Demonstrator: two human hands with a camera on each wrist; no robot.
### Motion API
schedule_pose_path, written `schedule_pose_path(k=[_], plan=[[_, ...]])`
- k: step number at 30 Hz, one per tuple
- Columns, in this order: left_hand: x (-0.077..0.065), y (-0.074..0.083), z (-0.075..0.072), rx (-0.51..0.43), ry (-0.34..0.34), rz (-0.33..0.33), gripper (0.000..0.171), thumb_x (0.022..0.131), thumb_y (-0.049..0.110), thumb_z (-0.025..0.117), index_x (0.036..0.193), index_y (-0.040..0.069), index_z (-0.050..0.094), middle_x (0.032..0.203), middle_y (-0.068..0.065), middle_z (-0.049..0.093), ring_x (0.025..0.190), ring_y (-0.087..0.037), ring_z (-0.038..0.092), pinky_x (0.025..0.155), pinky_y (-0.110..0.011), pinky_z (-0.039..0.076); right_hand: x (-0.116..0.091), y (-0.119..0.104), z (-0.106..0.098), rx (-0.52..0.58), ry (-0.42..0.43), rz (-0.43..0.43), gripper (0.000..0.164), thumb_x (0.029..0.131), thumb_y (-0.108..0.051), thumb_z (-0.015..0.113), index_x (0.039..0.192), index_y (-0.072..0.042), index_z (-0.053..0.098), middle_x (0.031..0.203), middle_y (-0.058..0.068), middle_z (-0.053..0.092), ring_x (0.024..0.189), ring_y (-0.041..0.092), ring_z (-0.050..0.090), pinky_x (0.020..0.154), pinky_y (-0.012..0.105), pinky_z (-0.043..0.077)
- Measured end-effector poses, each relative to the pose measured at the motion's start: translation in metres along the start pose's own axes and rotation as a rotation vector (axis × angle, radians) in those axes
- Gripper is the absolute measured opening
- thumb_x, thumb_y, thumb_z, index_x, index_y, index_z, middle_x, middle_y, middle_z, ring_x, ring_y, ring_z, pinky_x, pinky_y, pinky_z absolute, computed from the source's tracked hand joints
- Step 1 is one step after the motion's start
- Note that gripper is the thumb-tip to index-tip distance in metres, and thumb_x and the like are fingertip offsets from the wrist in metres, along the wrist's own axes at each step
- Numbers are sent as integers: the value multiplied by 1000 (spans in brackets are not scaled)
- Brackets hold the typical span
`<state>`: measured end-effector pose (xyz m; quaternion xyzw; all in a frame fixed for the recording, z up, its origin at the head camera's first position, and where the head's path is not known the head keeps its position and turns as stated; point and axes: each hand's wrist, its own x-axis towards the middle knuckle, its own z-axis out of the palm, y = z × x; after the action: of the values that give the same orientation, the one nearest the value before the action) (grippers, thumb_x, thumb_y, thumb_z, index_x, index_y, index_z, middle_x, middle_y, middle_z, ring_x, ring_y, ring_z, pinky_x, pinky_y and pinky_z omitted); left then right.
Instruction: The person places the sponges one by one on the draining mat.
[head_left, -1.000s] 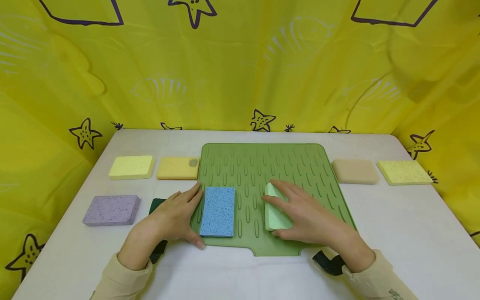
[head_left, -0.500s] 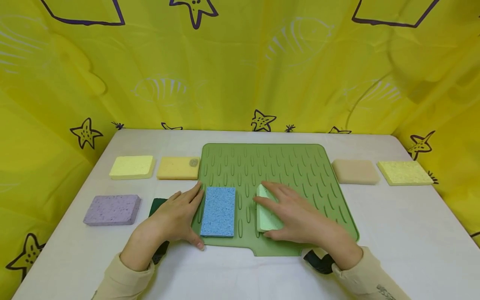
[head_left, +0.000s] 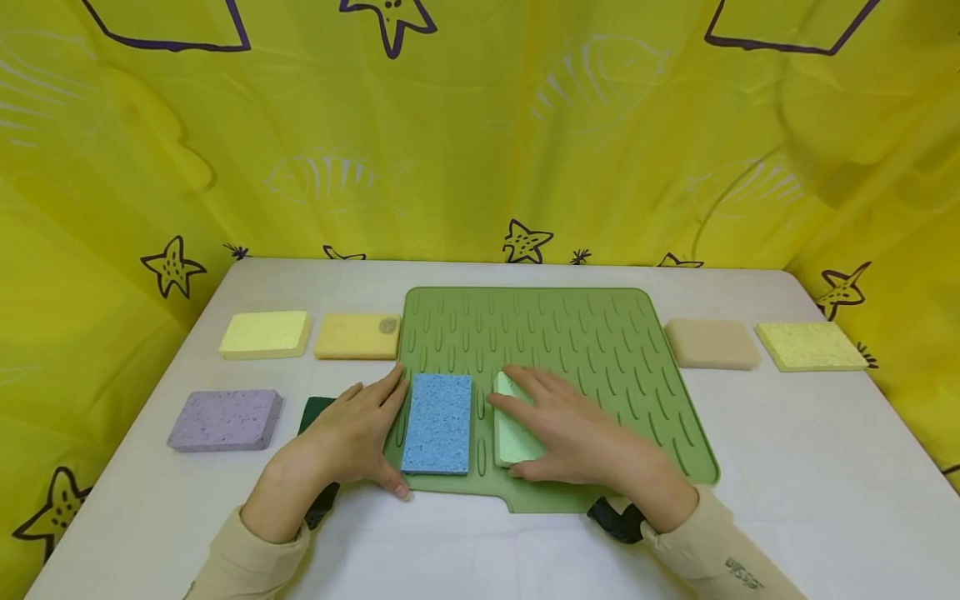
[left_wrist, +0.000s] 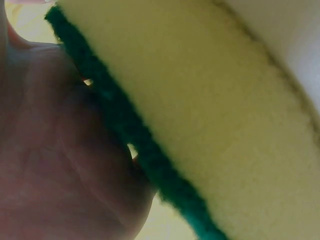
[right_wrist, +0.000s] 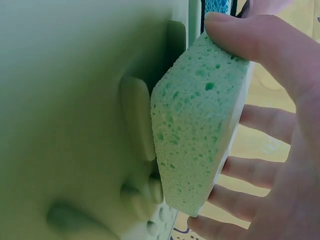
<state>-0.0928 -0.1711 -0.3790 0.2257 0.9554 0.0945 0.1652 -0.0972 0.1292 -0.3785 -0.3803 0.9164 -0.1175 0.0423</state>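
Note:
A mint-green sponge [head_left: 513, 429] lies on the green ridged mat [head_left: 555, 325], just right of a blue sponge [head_left: 437, 423]. My right hand [head_left: 562, 429] grips the mint-green sponge from its right side; the right wrist view shows the thumb at one end and the fingers along its top and far end. Over the mat's left edge rests my left hand [head_left: 352, 437], thumb and fingers spread beside the blue sponge and holding nothing. Beneath the left wrist, partly hidden, is a yellow scrub sponge [left_wrist: 200, 100] with a dark green scouring layer.
Left of the mat lie a pale yellow sponge [head_left: 265, 335], an orange-yellow sponge [head_left: 352, 337] and a purple sponge [head_left: 225, 421]. To its right are a beige sponge [head_left: 712, 343] and a speckled yellow sponge [head_left: 812, 347]. A yellow curtain [head_left: 450, 125] hangs behind the white table [head_left: 420, 550].
My right hand has slid the mint-green sponge leftward over the mat, narrowing the gap to the blue sponge. The left hand has stayed in place.

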Motion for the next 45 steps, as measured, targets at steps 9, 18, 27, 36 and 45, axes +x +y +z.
schedule_pose_path(k=[9, 18, 27, 36, 45], plan=[[0, 1, 0, 4, 0, 1, 140, 51, 67, 86, 154, -6, 25, 165, -21, 15, 149, -37, 28, 121, -59, 23, 8, -3, 3, -2, -42, 31, 107, 76, -54, 79, 154, -1, 29, 161, 16, 31, 146, 37, 33, 119, 56, 30], [-1, 1, 0, 1, -3, -8, 140, 52, 67, 86, 154, -5, 25, 165, -20, 15, 149, -37, 27, 122, -58, 22, 9, -1, 6, -44, -63, 3, 105, 76, -56, 78, 154, -2, 31, 162, 15, 30, 147, 37, 32, 120, 54, 30], [-1, 1, 1, 1, 3, -2, 140, 51, 67, 86, 154, -6, 25, 165, -21, 16, 149, -37, 28, 122, -58, 22, 8, 0, 9, -48, -74, 2, 105, 78, -56, 76, 155, -3, 28, 163, 15, 26, 149, 36, 29, 122, 53, 27], [-1, 1, -1, -1, -15, -15, 141, 51, 67, 86, 155, -5, 23, 166, -20, 12, 150, -37, 25, 122, -58, 21, 5, 1, 8, 30, -74, -2, 110, 77, -59, 76, 158, -6, 22, 165, 14, 19, 153, 36, 17, 123, 56, 21], [0, 0, 0, -1, -14, -14, 141, 51, 67, 86, 155, -5, 22, 166, -20, 11, 150, -37, 25, 123, -57, 21, -2, 11, -3, 143, -42, 54, 108, 79, -65, 72, 159, -14, 21, 168, 8, 11, 153, 34, 16, 122, 57, 23]])
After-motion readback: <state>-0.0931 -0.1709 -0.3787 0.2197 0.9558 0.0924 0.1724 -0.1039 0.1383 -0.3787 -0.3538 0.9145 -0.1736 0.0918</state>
